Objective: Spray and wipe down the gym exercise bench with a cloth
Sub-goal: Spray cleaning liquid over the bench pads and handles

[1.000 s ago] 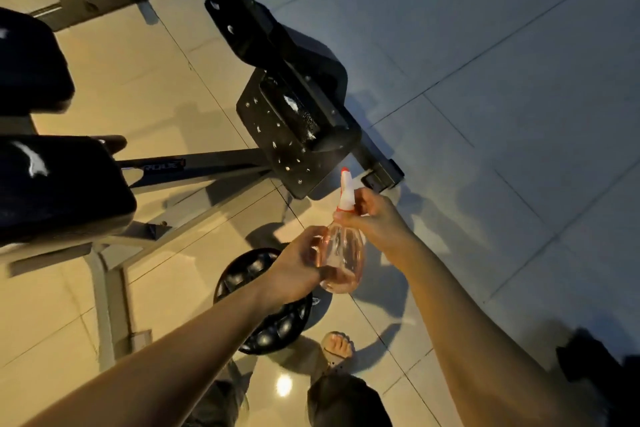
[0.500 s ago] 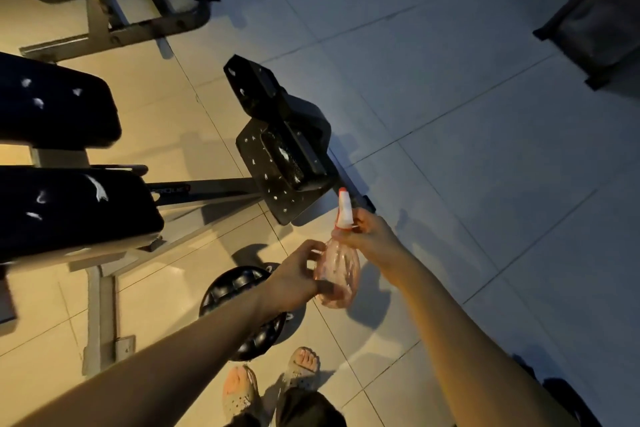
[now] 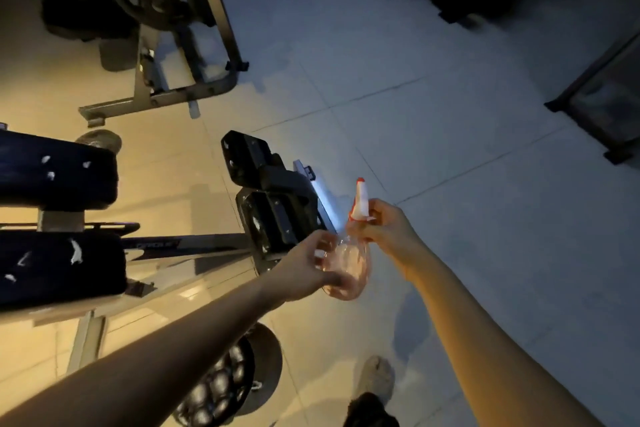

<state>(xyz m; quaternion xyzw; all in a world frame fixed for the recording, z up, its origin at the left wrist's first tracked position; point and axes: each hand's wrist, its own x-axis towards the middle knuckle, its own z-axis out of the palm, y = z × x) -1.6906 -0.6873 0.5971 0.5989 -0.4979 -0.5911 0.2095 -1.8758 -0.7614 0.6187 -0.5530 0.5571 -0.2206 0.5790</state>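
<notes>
Bench [image 3: 59,267] is lying left of both hands, long axis left-right; nearer left hand [image 3: 301,270] is cupping the spray bottle [image 3: 349,276], right hand [image 3: 384,232] gripping its neck.

Both bare arms reach forward, hands meeting: left hand [image 3: 303,269] cups the spray bottle [image 3: 348,272] low down, right hand [image 3: 386,230] curls around its neck.

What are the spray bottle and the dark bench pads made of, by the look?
The spray bottle looks like clear pinkish plastic: see-through, glossy. The bench pads are probably dark vinyl upholstery, going by pale torn patches.
</notes>
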